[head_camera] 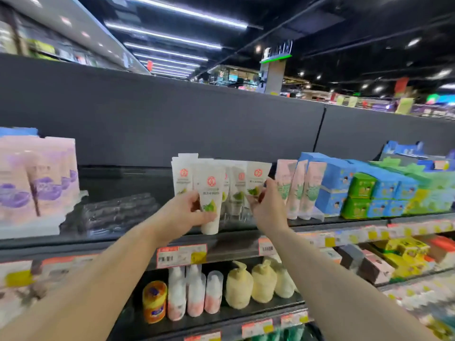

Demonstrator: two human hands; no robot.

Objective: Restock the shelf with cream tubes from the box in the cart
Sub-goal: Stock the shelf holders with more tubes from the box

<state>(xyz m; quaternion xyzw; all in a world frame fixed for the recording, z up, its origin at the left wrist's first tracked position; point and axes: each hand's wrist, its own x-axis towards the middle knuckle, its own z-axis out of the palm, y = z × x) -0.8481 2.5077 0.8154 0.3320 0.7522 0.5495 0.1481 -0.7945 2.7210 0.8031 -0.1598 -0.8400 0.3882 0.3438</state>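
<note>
Several white cream tubes with red logos and green fruit prints stand cap-down in a row on the top shelf (138, 238). My left hand (187, 211) grips one white tube (211, 200) at the front of the row, its cap just above the shelf edge. My right hand (267, 201) pinches the lower part of the rightmost white tube (257, 179). More white tubes (183, 174) stand behind and between the two. The box and the cart are out of view.
Pink tubes (299, 190) stand right of the white ones, then blue and green boxes (364, 195). Pink-purple packs (37, 180) fill the shelf's left end, with flattened clear trays (118, 210) beside them. Bottles and a jar (154, 301) sit on the shelf below, behind price tags (181, 255).
</note>
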